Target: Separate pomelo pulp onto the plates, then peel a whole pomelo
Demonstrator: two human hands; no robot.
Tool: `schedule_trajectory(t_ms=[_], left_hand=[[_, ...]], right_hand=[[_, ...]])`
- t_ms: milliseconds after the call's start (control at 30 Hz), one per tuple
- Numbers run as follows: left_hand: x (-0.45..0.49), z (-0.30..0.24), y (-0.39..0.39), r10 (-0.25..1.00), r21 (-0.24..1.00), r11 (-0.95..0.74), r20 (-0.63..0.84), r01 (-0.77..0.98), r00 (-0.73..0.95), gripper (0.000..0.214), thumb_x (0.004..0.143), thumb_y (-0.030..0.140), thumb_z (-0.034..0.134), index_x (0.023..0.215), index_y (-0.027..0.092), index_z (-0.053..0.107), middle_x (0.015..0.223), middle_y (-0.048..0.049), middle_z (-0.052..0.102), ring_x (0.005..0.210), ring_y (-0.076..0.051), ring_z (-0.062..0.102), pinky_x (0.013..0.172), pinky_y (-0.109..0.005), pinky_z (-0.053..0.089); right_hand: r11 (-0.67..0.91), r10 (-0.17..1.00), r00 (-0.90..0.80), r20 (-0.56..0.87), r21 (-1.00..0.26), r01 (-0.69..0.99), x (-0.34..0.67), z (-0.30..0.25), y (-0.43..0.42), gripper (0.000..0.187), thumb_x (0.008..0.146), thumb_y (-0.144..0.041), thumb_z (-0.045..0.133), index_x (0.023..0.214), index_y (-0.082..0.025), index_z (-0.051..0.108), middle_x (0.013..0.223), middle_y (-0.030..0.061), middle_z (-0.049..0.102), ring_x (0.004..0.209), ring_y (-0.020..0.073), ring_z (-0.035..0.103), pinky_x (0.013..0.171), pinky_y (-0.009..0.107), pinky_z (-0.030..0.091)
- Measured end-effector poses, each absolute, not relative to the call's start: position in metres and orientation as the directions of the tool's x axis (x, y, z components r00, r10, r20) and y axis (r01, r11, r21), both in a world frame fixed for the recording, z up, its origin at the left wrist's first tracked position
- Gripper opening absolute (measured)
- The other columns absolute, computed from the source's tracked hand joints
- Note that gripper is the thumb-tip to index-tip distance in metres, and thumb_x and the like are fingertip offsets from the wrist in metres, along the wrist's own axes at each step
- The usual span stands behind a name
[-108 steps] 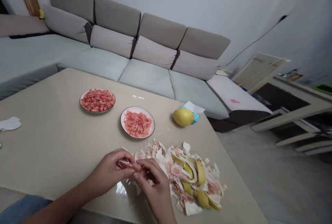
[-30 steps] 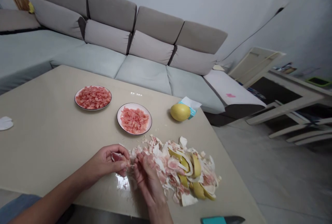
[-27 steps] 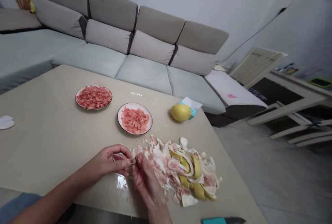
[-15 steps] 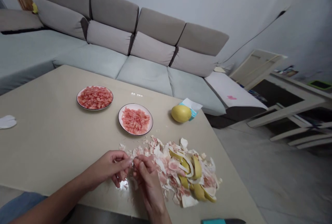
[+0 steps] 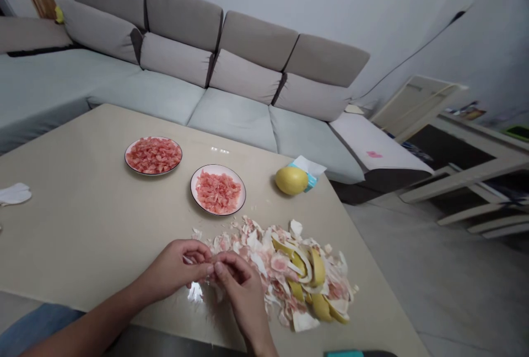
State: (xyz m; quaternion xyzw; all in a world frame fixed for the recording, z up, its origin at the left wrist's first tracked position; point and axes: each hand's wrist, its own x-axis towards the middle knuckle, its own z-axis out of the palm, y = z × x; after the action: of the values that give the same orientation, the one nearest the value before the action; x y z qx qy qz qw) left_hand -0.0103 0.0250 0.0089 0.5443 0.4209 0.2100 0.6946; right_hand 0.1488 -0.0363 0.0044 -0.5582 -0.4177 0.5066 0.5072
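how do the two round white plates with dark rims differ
The left dark-rimmed round white plate is almost covered by heaped pink fruit flesh; the right dark-rimmed round white plate shows a wider bare border around a smaller heap. The left plate sits farther from the yellow-and-white peel pile than the right plate. Both lie flat on the beige tabletop.

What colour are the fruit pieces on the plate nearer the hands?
The fruit pieces are pinkish red; see the head view.
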Motion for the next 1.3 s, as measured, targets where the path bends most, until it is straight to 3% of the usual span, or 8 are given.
schedule_trajectory(t_ms=[267,567,800,967,1133,1300], left_hand=[[-0.0111,0.0072,0.0277,0.682,0.919,0.379,-0.36,0.113,0.637,0.038,0.073,0.048,0.07,0.086,0.012,0.068,0.075,-0.0065,0.071,0.058,-0.012,0.057,0.047,-0.019,0.042],[-0.0106,0.0034,0.028,0.676,0.915,0.387,-0.363,0.111,0.641,0.038,0.074,0.048,0.069,0.086,0.013,0.07,0.069,-0.0041,0.068,0.056,-0.012,0.055,0.046,-0.019,0.042],[-0.0113,0.0088,0.0282,0.685,0.906,0.403,-0.394,0.131,0.613,0.04,0.074,0.053,0.067,0.077,0.013,0.068,0.064,-0.0022,0.065,0.054,-0.011,0.053,0.045,-0.019,0.04],[-0.0098,0.0082,0.0284,0.716,0.921,0.362,-0.375,0.146,0.589,0.041,0.074,0.052,0.066,0.08,0.012,0.068,0.069,-0.0042,0.066,0.056,-0.012,0.054,0.043,-0.018,0.039],[-0.0078,0.0057,0.0279,0.717,0.92,0.345,-0.387,0.187,0.579,0.041,0.074,0.052,0.065,0.088,0.013,0.068,0.072,-0.0047,0.068,0.056,-0.013,0.055,0.04,-0.018,0.036],[-0.0083,0.007,0.0294,0.74,0.943,0.264,-0.332,0.201,0.586,0.033,0.073,0.046,0.068,0.083,0.014,0.071,0.072,-0.0049,0.071,0.061,-0.014,0.06,0.051,-0.02,0.04]], right_hand=[[-0.139,0.989,0.028,-0.147,-0.973,-0.185,0.1483,0.0076,-0.0356,0.025,0.082,-0.041,0.067,0.085,-0.016,0.068,0.069,0.003,0.066,0.064,0.0152,0.061,0.063,0.026,0.048],[-0.171,0.983,0.054,-0.176,-0.982,-0.081,0.1506,0.0125,-0.0357,0.027,0.079,-0.043,0.07,0.081,-0.017,0.066,0.069,0.0027,0.067,0.065,0.0155,0.061,0.061,0.024,0.046],[-0.266,0.959,0.027,-0.282,-0.929,-0.257,0.1562,0.0047,-0.0339,0.033,0.072,-0.044,0.076,0.084,-0.014,0.071,0.071,0.0046,0.07,0.059,0.0128,0.059,0.059,0.023,0.047],[-0.248,0.955,0.127,-0.269,-0.955,-0.163,0.1542,0.0047,-0.0341,0.031,0.071,-0.043,0.077,0.083,-0.015,0.071,0.069,0.0031,0.069,0.061,0.0132,0.06,0.058,0.022,0.047],[-0.246,0.949,0.18,-0.257,-0.966,-0.082,0.1518,0.0046,-0.0314,0.032,0.07,-0.044,0.077,0.084,-0.016,0.073,0.075,0.007,0.072,0.069,0.0188,0.065,0.064,0.028,0.051],[-0.154,0.977,0.151,-0.152,-0.988,0.005,0.1519,0.0064,-0.0286,0.026,0.072,-0.041,0.076,0.082,-0.018,0.078,0.082,0.0076,0.071,0.074,0.0192,0.065,0.065,0.027,0.052]])
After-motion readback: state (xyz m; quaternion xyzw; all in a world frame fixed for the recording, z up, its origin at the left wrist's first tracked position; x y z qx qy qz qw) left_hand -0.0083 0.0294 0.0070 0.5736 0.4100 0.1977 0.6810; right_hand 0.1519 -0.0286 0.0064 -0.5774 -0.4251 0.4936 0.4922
